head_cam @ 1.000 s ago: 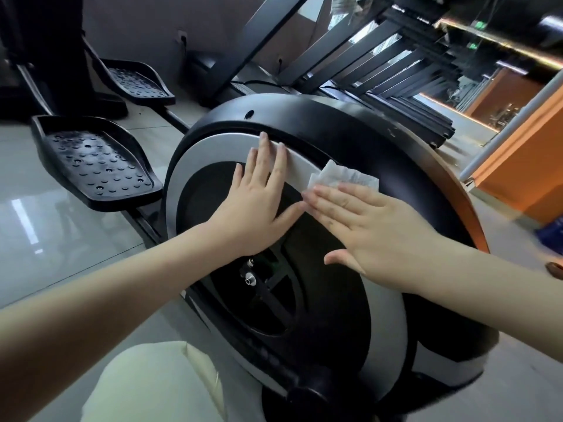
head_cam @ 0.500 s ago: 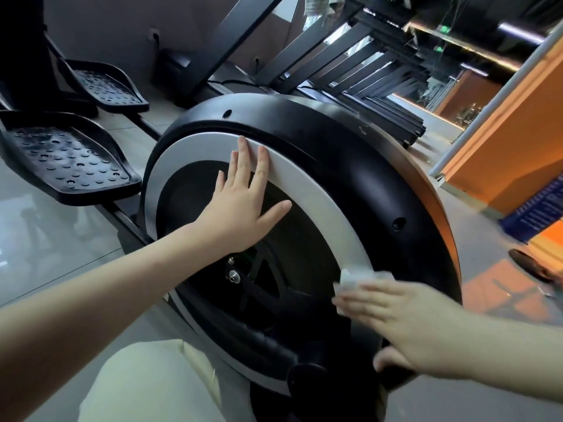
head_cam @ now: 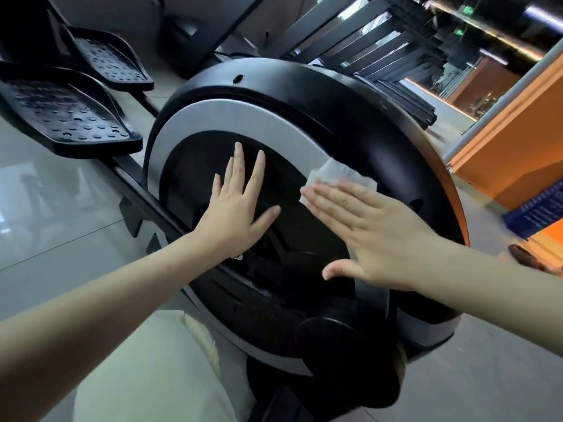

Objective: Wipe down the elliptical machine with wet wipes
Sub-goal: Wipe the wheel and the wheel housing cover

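- Your cream trouser leg sat nearest, at the bottom of the view.
- Your left hand lay flat on the dark inner disc, fingers straight and spread, holding nothing. It looked like a brace.
- Your right hand pressed the wipe flat under straight fingers, with no pinch. The wipe lay where the disc met the silver ring, on the ring's right side.
- The wipe looked thin, limp and damp, so it would likely bunch or slide out. I'd keep the fingers broad over its middle.
- The elliptical looked heavy and rigid, its surface glossy. It should take firm pressure without shifting.
- Beyond, two pedals stood at left, well apart from both hands.
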